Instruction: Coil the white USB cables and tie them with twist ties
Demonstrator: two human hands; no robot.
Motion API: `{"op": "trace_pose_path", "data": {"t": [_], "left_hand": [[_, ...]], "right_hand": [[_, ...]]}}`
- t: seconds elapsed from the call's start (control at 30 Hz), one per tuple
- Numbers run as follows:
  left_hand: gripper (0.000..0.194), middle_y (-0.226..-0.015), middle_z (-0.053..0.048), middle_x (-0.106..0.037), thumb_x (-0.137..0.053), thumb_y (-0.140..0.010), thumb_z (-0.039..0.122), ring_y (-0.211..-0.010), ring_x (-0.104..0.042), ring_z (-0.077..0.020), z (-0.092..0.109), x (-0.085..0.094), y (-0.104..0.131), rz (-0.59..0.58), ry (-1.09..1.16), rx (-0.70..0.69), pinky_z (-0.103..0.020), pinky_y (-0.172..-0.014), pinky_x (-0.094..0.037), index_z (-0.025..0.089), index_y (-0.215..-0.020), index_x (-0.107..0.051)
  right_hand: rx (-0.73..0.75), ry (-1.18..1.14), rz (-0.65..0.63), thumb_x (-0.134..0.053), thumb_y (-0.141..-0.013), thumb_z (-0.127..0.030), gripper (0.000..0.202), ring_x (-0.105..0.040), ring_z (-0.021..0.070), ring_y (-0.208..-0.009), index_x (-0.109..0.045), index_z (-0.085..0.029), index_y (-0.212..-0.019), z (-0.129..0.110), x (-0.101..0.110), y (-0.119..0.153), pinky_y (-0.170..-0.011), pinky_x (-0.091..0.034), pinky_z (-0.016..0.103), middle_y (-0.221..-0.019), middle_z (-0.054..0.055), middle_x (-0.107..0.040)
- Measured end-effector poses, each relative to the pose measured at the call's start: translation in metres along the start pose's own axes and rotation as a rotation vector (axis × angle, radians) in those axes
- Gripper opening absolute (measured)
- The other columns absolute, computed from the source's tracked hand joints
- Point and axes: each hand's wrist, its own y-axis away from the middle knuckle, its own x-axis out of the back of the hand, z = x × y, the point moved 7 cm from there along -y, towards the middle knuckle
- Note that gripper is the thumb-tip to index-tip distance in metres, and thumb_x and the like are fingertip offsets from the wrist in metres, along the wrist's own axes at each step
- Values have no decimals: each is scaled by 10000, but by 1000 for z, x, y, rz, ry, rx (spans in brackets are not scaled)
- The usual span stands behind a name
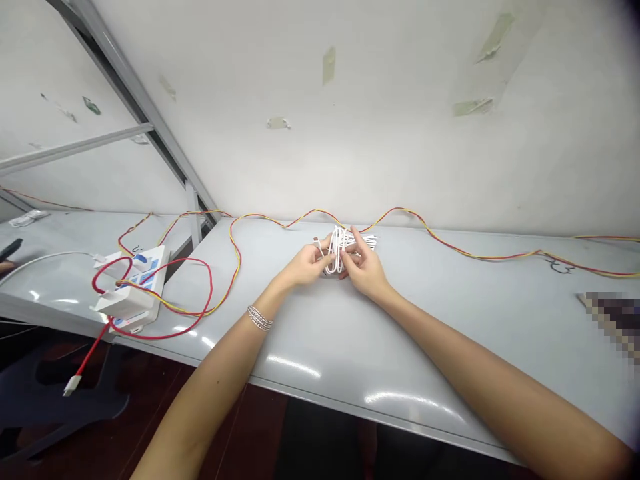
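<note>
one left hand (306, 265): white cable (337, 250) is pinched by thumb and fingers
right hand (369, 268): it is likewise pinched
cable: held over the table (325, 333); probably light, springy, best gripped around its middle

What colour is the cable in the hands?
The coiled cable is white, seen best in the head view.

The white cable (337, 257) looks smooth plastic, the tabletop (320, 327) glossy.
</note>
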Motion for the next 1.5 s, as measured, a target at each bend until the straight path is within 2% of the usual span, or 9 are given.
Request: {"op": "trace_pose_path", "data": {"t": [0.1,0.27,0.4,0.63,0.9,1.03,1.17,1.37,1.5], "left_hand": [[442,-1088,-108,-739,-689,-857,394,-953,-681,-219,-2,-1,1,-97,-43,-5,-361,-904,-541,172,-1240,-683],[377,-1073,-102,-732,-631,-914,369,-904,-663,-203,-6,4,4,-89,-109,32,-337,-858,-528,147,-1214,-683],[317,-1068,-129,-727,-704,-858,393,-968,-671,-228,-10,8,4,-21,-87,54,-393,-949,-526,119,-1017,-730],[436,-1072,-119,-730,-821,-739,448,-981,-684,-236,-25,11,7,85,-2,114,-384,-928,-542,127,-1026,-749],[252,-992,-102,-709,-730,-837,399,-959,-665,-222,-18,12,11,121,-131,31,-369,-920,-522,157,-890,-778],[286,-911,-85,-697,-737,-822,435,-860,-652,-193,-22,17,12,149,-107,42,-347,-851,-526,152,-784,-750],[321,-837,-64,-704,-760,-797,467,-768,-634,-167,-31,19,14,164,-52,93,-314,-746,-527,148,-821,-741],[418,-964,-111,-765,-785,-762,497,-834,-681,-188,-31,19,15,187,-10,117,-317,-774,-553,117,-933,-764],[470,-915,-91,-781,-808,-731,532,-767,-698,-185,-27,16,16,184,59,152,-327,-741,-582,128,-968,-773]], "right_hand": [[-4,27,-38,-628,-891,-415,707,-632,138,-685,-431,-218,-1541,3,-3,-1,-582,-615,299,-1035,71,-636],[15,99,-78,-626,-884,-376,646,-641,150,-710,-517,-190,-1492,4,-6,-2,-596,-601,304,-1090,105,-675],[20,130,-88,-634,-880,-373,644,-636,152,-737,-526,-196,-1490,3,-7,-3,-605,-582,284,-1038,88,-695],[36,98,-79,-657,-852,-374,693,-602,126,-658,-506,-190,-1503,5,-6,-3,-619,-550,291,-1006,71,-690],[49,100,-106,-646,-867,-367,670,-593,110,-652,-506,-180,-1494,5,-8,-2,-647,-546,295,-1042,80,-681],[48,69,-143,-677,-846,-349,652,-623,123,-680,-540,-197,-1464,4,-11,-2,-673,-566,305,-1036,76,-669],[32,59,-161,-662,-841,-271,642,-633,132,-685,-540,-164,-1462,4,-12,-2,-699,-567,312,-984,73,-680],[-3,-1,-173,-699,-789,-242,680,-656,129,-668,-546,-166,-1447,6,-12,-4,-676,-572,296,-1002,60,-695],[-78,-112,-173,-728,-765,-217,670,-682,150,-675,-553,-168,-1410,6,-12,-6,-697,-603,331,-1002,73,-726]]}}
